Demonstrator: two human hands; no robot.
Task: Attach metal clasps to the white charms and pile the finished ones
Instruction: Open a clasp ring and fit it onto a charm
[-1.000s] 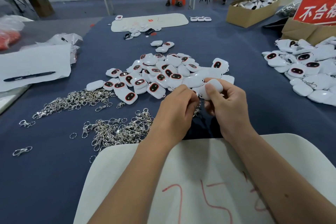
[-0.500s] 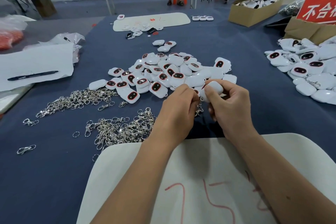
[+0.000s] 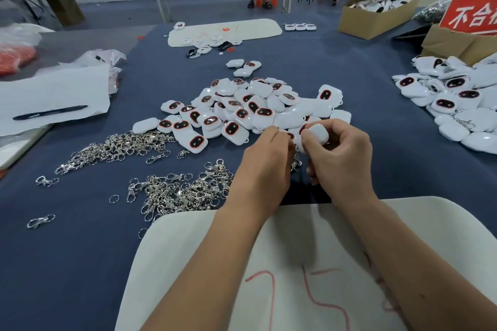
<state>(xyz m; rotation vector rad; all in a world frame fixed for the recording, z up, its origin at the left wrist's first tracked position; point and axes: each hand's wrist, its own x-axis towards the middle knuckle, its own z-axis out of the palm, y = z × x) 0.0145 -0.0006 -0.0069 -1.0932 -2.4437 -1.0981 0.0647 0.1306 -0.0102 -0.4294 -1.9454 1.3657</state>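
two hands (image 3: 265,169); one pen (image 3: 49,113); two cardboard boxes (image 3: 376,17); perhaps sixty white charms (image 3: 258,113)

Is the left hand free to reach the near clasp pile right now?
Probably not yet: the left hand pinches a clasp against the charm. The near clasp pile lies beside it, unobstructed.

Both hands (image 3: 304,158) seemingly join charm (image 3: 317,134) and clasp (image 3: 295,162).

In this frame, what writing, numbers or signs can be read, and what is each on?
"不合": white characters on the red sign at the right edge; a further character is cut off by the frame.
Red hand-drawn strokes on the white board under the forearms: perhaps digits, not clearly readable.
Small red marks on the far white board: too small to read.
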